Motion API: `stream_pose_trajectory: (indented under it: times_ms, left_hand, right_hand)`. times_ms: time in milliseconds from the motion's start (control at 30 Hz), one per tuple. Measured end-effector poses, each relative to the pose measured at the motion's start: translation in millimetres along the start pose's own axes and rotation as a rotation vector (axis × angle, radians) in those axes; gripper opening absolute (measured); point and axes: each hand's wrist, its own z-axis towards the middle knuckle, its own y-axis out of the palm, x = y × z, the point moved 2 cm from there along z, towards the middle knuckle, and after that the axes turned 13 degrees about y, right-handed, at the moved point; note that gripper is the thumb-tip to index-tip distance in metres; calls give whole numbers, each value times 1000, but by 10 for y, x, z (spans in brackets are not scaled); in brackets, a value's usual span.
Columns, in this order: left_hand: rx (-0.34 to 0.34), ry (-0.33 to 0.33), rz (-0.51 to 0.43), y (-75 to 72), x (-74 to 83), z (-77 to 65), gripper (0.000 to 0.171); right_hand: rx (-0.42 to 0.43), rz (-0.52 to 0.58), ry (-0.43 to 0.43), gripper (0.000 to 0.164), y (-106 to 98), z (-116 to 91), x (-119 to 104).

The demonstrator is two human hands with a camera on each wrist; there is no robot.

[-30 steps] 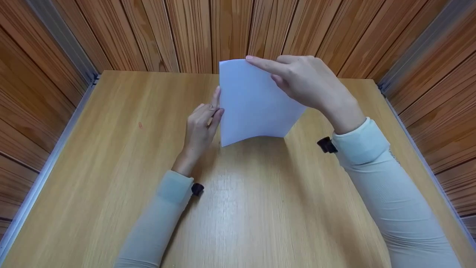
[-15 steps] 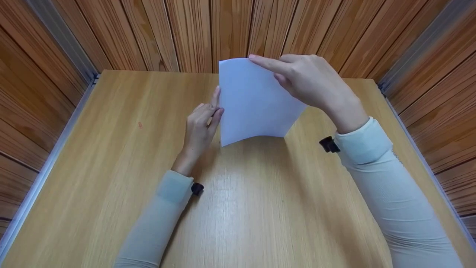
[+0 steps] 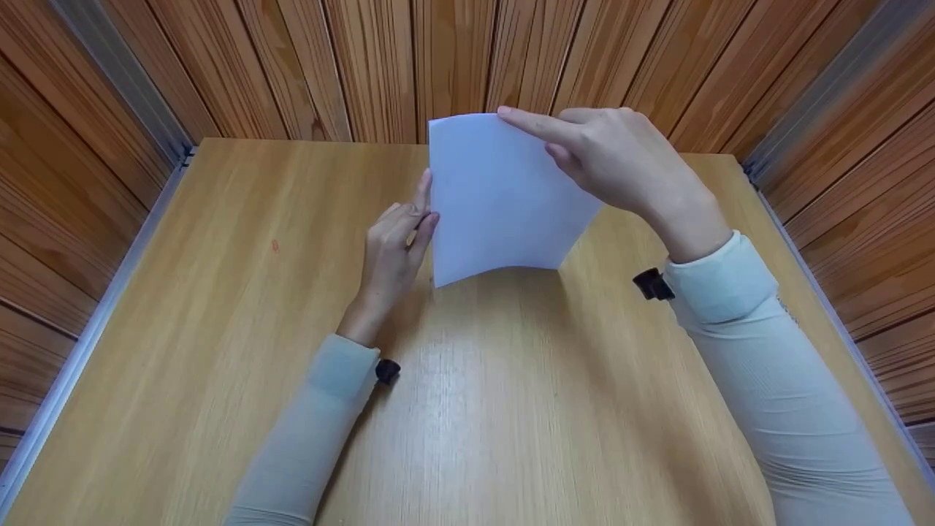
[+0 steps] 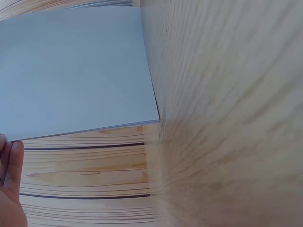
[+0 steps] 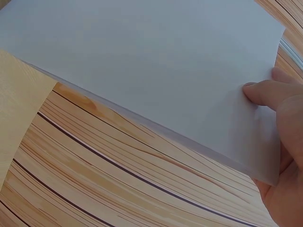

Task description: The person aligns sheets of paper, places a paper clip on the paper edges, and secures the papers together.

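Observation:
White paper stands tilted on its edge over the table, bowed along its lower side. Its edge looks layered in the left wrist view; whether it is folded or several sheets, I cannot tell. My left hand pinches its left edge between thumb and fingers, low near the table. At the upper right, my right hand grips the top edge, index finger stretched along it. In the right wrist view the thumb lies on the paper's face, and the other fingers are partly hidden behind it.
The wooden table spreads beneath both hands. Plank walls enclose it at the back and sides, with metal strips along the side edges. A small reddish mark shows on the tabletop at left.
My right hand has slid slightly to the right along the paper's top edge. The left hand and the paper have stayed almost in place.

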Motion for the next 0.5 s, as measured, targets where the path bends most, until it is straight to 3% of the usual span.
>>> stream_pose_trajectory:
  times_ms: [100, 333, 500]
  left_hand:
    - [16, 2, 5, 1, -7, -7, 17]
    - [16, 0, -8, -8, 1, -11, 19]
    - [8, 0, -20, -8, 6, -17, 37]
  right_hand:
    - [4, 0, -2, 65, -5, -10, 10]
    - [-1, -9, 5, 64, -7, -39, 56]
    - [5, -2, 1, 65, -8, -54, 77]
